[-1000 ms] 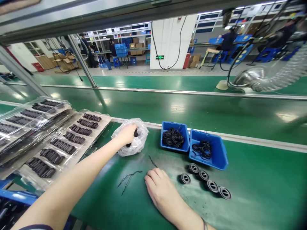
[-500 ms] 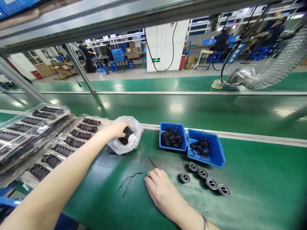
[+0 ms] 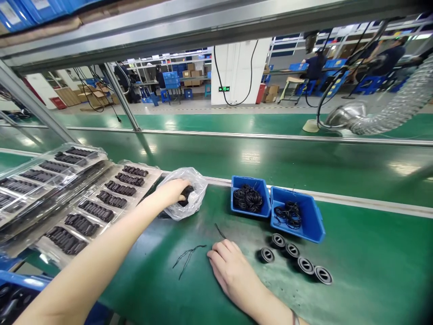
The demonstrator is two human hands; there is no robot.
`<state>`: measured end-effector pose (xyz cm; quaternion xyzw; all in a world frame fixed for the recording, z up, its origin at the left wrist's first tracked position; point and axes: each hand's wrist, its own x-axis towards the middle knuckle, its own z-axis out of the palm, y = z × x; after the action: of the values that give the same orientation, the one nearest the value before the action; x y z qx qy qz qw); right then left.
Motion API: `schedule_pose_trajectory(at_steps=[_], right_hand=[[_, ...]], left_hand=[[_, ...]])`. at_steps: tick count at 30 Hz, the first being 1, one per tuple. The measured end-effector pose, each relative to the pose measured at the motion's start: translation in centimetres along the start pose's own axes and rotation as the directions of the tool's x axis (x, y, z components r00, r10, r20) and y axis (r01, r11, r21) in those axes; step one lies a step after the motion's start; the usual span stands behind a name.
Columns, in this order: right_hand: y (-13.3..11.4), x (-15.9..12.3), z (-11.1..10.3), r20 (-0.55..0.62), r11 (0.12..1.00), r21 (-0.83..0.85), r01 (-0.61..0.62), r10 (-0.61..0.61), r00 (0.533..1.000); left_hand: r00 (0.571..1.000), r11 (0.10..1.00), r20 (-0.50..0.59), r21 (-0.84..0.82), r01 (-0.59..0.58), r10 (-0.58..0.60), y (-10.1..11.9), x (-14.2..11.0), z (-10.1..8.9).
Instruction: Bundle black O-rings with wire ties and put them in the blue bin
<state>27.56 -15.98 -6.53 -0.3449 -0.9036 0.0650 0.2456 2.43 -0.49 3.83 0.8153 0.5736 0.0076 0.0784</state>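
Note:
My left hand reaches into a clear plastic bag at the table's back edge. Its thumb and fingers curl at the dark contents of the bag; the fingertips are partly hidden, and what they grip cannot be made out. My right hand rests on the green table with its fingers curled and pressed together. From beyond its knuckles a thin black wire sticks out, the rest of it covered by the hand. Left of that hand lie several loose black wires, crossing one another.
Two blue bins at the back hold coiled black cords. Several round black parts stand right of my right hand. Clear trays with rows of small black parts are stacked at left. A metal frame rises behind.
My left hand has shifted within the bag, whose opening and dark contents have moved around it. My right hand stays in place on the table. The camera view has tilted slightly.

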Motion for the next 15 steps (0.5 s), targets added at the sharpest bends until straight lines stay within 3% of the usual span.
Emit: schedule_pose_trajectory(at_steps=[9,15], right_hand=[[-0.2,-0.1,0.3,0.1,0.998,0.045,-0.045,0.04,0.994],[-0.5,1.8,-2.3,0.205,0.995,0.091,-0.05,0.03,0.978]], left_hand=[[0.998,0.992,0.039,-0.121,-0.036,0.041,-1.1,0.1,-0.6],[1.0,0.984,0.011,-0.18,-0.01,0.012,-0.8,0.1,-0.2]])
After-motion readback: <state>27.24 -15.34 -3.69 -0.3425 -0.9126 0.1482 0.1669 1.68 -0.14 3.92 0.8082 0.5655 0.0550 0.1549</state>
